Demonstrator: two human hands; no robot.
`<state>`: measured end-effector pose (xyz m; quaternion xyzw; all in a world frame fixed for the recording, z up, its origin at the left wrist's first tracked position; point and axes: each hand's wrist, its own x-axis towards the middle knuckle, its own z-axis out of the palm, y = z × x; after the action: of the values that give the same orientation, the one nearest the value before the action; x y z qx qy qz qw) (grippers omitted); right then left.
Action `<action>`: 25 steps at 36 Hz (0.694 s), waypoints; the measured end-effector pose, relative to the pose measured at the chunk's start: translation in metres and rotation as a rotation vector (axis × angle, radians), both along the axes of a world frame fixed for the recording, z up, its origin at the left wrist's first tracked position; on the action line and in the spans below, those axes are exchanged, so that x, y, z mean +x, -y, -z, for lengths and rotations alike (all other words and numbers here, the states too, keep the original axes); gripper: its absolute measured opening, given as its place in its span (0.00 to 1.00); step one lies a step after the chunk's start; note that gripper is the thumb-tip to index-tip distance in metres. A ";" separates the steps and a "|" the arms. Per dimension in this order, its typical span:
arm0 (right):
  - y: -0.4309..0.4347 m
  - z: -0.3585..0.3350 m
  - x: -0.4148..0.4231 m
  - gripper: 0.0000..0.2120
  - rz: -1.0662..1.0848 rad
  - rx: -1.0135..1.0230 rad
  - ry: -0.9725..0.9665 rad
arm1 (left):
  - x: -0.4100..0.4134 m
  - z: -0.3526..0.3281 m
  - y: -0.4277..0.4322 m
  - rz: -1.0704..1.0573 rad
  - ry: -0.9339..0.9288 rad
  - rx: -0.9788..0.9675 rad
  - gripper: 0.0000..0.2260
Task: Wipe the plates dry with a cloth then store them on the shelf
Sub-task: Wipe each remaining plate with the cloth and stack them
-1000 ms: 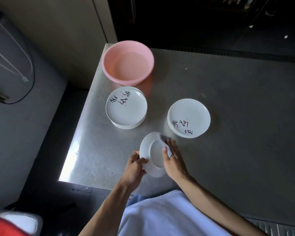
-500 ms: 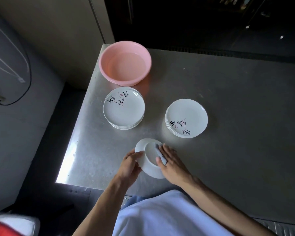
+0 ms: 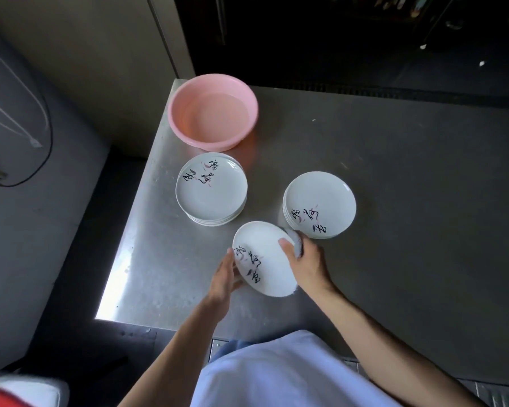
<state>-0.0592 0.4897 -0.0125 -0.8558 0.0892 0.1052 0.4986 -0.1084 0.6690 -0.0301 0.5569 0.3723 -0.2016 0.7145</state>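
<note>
Plate (image 3: 265, 259) sits face up in the lower centre of the frame, tilted just above the worktop (image 3: 394, 201) and gripped from both sides. The left hand (image 3: 225, 279) cups its left rim, thumb on the edge and fingers curled beneath. The right hand (image 3: 309, 262) pinches the right rim, thumb on the face and a grey cloth (image 3: 296, 244) bunched under its fingers. Half a second ago the plate's underside faced the camera; now the black writing shows.
</note>
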 end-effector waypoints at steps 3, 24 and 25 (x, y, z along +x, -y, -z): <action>0.005 0.005 0.002 0.11 0.128 0.152 -0.148 | -0.010 0.003 -0.004 0.028 -0.001 -0.023 0.21; -0.022 0.052 -0.041 0.25 -0.546 -0.397 0.403 | -0.023 -0.005 0.008 0.154 0.068 0.095 0.10; -0.024 0.053 -0.046 0.27 -0.656 -0.409 0.385 | -0.022 -0.006 0.009 0.143 0.074 0.083 0.11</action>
<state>-0.1053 0.5136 -0.0658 -0.9240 -0.2634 0.0767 0.2664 -0.1300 0.6603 -0.0238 0.6183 0.3133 -0.2158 0.6877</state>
